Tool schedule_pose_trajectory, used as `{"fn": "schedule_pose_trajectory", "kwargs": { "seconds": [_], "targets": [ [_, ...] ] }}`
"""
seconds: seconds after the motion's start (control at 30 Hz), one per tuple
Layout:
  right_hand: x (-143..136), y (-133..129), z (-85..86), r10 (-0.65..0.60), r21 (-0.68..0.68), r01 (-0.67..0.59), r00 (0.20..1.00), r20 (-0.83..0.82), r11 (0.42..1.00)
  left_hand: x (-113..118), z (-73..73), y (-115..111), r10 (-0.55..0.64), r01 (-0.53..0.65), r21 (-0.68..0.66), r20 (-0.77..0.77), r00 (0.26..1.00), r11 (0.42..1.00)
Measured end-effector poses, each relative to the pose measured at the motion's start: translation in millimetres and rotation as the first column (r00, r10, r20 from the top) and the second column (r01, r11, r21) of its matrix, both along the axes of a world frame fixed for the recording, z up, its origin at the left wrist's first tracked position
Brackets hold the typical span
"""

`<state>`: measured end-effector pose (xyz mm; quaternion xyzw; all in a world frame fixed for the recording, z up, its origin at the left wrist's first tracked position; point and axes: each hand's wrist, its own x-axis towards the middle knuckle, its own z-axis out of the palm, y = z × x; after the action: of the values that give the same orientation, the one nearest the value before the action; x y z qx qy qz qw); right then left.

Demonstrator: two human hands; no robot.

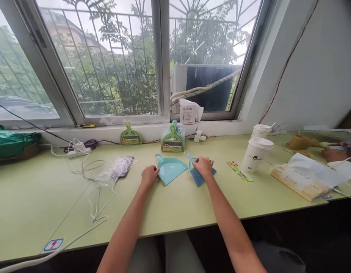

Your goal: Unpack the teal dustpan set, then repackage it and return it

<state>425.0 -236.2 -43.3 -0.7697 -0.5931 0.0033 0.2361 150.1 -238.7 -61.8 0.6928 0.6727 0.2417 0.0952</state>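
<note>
A light-blue dustpan [171,170] lies on the green table [175,212], its handle pointing toward the window. My left hand [149,176] is closed on the dustpan's left edge. To the right of the dustpan lies a small blue brush [197,176] with dark blue bristles facing me. My right hand [204,167] is closed on the right part of the brush, near where the bristles begin. Against the sill stand a packaged green dustpan set [130,136] and a stack of similar sets [172,141]. A colourful card strip [239,171] lies to the right of the brush.
Two white paper cups [255,155] and a tissue pack [303,176] are at the right, with another person's hand [334,151] beyond. At the left are a plastic bag [118,168], white cables [97,204], a power strip [79,151] and a green bag [13,140].
</note>
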Motion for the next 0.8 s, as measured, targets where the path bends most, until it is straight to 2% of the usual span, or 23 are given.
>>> {"fn": "schedule_pose_trajectory", "kwargs": {
  "seconds": [0.07,0.1,0.13,0.2,0.27,0.33,0.43,0.57,0.6,0.67,0.73,0.8],
  "targets": [
    [-6.5,-0.9,2.6,0.127,0.053,-0.123,0.989,-0.08,0.991,19.3,1.5,-11.1,-0.187,0.184,-0.04,-0.12,0.975,0.982],
    [-10.7,-1.2,2.6,0.205,0.081,-0.199,0.976,-0.069,0.977,30.0,2.2,-16.6,-0.296,0.295,-0.031,-0.139,0.945,0.955],
    [-15.0,-1.3,1.7,0.272,0.091,-0.268,0.962,-0.031,0.959,40.2,2.7,-21.3,-0.394,0.398,0.0,-0.141,0.908,0.917],
    [-22.4,-1.4,-1.7,0.388,0.026,-0.389,0.921,0.033,0.921,55.5,3.1,-26.6,-0.552,0.568,0.089,-0.153,0.819,0.818],
    [-26.1,-1.2,-4.9,0.459,-0.049,-0.457,0.887,0.052,0.888,60.5,2.3,-25.3,-0.619,0.647,0.174,-0.191,0.761,0.742],
    [-26.4,-0.9,-6.6,0.491,-0.074,-0.487,0.87,0.055,0.871,55.9,0.2,-19.0,-0.616,0.659,0.227,-0.236,0.752,0.718],
    [-26.2,-0.7,-7.1,0.51,-0.047,-0.508,0.856,0.081,0.86,41.7,-5.3,-6.7,-0.552,0.598,0.276,-0.233,0.801,0.752],
    [-33.5,-0.6,-9.4,0.522,-0.001,-0.525,0.846,0.111,0.851,29.2,-13.5,6.7,-0.391,0.373,0.314,-0.004,0.92,0.873],
    [-36.2,-0.2,-10.6,0.521,0.004,-0.525,0.846,0.114,0.851,28.0,-15.1,8.7,-0.38,0.35,0.287,0.057,0.923,0.892],
    [-41.2,1.0,-13.3,0.514,0.007,-0.518,0.85,0.115,0.855,27.7,-17.0,10.0,-0.409,0.38,0.215,0.114,0.905,0.9],
    [-44.5,2.8,-15.9,0.515,0.014,-0.521,0.848,0.124,0.854,29.5,-17.1,7.2,-0.436,0.418,0.186,0.064,0.898,0.889],
    [-45.7,4.5,-17.6,0.531,0.025,-0.539,0.837,0.132,0.842,32.4,-15.6,2.2,-0.414,0.418,0.219,-0.066,0.908,0.882]
  ]
}}
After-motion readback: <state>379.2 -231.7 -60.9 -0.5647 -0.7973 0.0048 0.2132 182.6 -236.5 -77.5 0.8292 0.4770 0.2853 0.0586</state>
